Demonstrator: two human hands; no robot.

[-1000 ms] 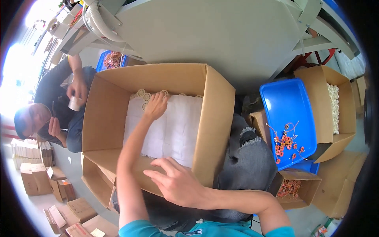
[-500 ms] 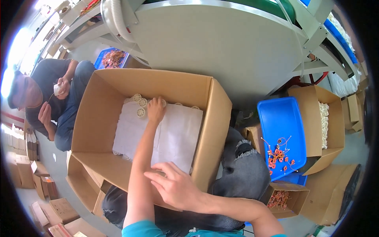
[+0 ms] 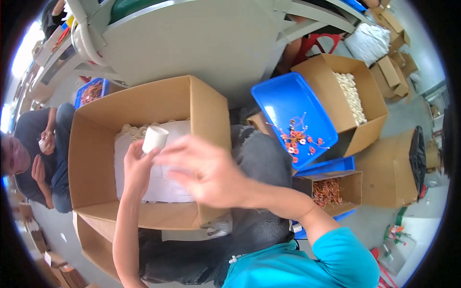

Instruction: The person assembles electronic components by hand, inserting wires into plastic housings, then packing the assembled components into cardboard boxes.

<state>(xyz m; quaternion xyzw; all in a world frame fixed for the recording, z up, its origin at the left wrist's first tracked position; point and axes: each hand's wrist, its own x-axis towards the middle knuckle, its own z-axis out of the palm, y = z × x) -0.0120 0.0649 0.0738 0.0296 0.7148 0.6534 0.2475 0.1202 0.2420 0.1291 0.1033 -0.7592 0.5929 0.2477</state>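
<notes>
My left hand (image 3: pixel 136 168) grips a short white plastic cylinder (image 3: pixel 155 139) with an open top, raised above a large cardboard box (image 3: pixel 209 115). Beside it, my right hand (image 3: pixel 204 170) is blurred by motion, over the box's right side. Its thumb and fingers look apart, and I see nothing held in them. Inside the box lies white paper (image 3: pixel 165 185). Several round off-white parts (image 3: pixel 132 129) show along the paper's far edge.
On the right stand a blue tray (image 3: pixel 276 103) with orange-red wired parts (image 3: pixel 300 139), a carton (image 3: pixel 374 110) of white pieces, and a smaller box of reddish parts (image 3: pixel 328 192). A seated co-worker (image 3: pixel 41 153) handles a white part at left. A grey machine panel (image 3: pixel 187 48) rises behind.
My left hand has come up out of the box and now holds the white cylinder. My right hand has moved up, near it. The view has swung to the right.
</notes>
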